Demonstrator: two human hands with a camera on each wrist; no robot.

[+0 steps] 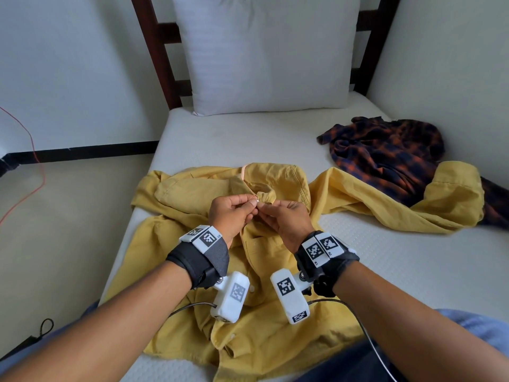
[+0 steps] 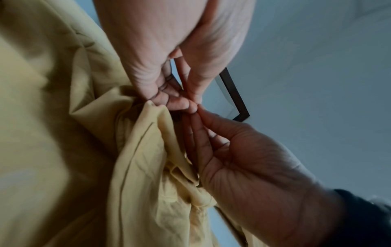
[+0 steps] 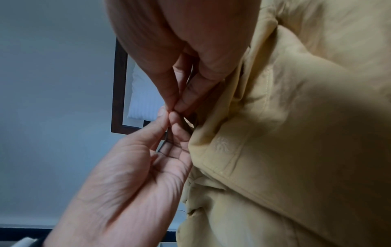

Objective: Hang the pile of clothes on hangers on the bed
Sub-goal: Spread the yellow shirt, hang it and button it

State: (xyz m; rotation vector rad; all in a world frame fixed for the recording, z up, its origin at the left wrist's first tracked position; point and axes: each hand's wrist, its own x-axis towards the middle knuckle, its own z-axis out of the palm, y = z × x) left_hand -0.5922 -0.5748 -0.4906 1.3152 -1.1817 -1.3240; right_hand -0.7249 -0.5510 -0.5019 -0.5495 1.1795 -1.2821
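Item: yellow shirt point(image 1: 264, 271). Mustard cotton, long-sleeved, button-front with a chest pocket, spread rumpled across the lower centre of the frame on the white mattress point(image 1: 413, 271), one sleeve trailing to the right edge. A peach hanger point(image 1: 243, 171) hook pokes out at the collar, mid-frame.

Your left hand point(image 1: 234, 213) pinches the shirt's placket edge near the collar between thumb and fingertips; a small white button shows at the pinch. Your right hand point(image 1: 289, 219) meets it fingertip to fingertip, pinching the opposite edge of the same fabric. In the wrist views both thumbs and forefingers press together over the yellow cloth.

Item: plaid shirt point(image 1: 391, 158). Dark navy and orange check, crumpled at the right of the frame, partly under the yellow sleeve.

Item: pillow point(image 1: 264, 51), white, upper centre, against a dark headboard point(image 1: 154, 51).
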